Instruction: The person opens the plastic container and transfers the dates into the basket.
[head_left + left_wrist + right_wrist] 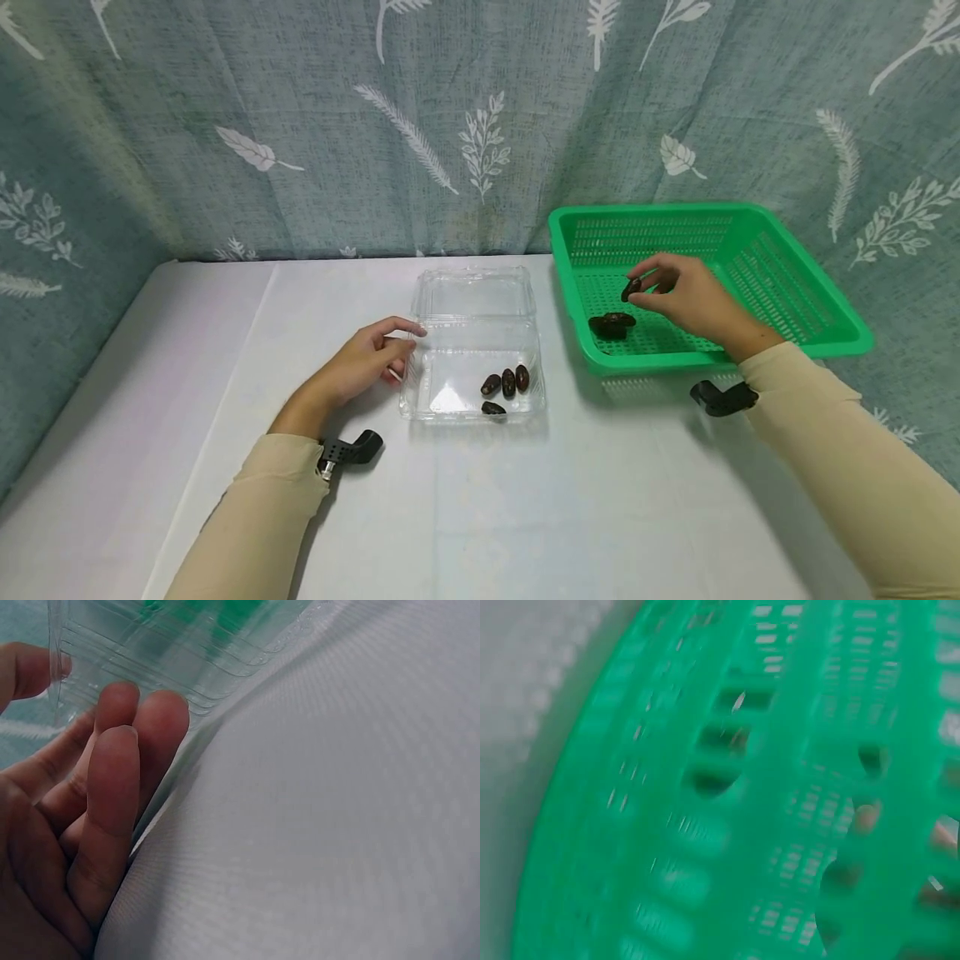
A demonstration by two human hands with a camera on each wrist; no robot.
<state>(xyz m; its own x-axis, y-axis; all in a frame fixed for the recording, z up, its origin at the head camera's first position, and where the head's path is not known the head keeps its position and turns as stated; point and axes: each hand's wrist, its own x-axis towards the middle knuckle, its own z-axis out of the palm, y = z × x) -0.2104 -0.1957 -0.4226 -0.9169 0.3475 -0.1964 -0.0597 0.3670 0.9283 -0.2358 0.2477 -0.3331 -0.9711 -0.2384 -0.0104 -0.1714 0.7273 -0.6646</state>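
In the head view, my right hand (686,300) is over the green basket (825,346), pinching a dark brown date (631,289) between thumb and fingers. Below it, a small cluster of dates (611,326) lies on the basket floor. My left hand (371,360) holds the left edge of a clear plastic clamshell box (442,379), whose lid is folded back. Several dates (508,382) lie in the right part of the box. In the left wrist view, curled fingers (112,780) are at the box wall. The right wrist view is blurred; basket slats partly hide the hand.
A white cloth (487,517) covers the table. Behind it hangs a grey-green curtain (315,200) with white leaf prints. The basket stands to the right of the box, with its raised side walls around the dates.
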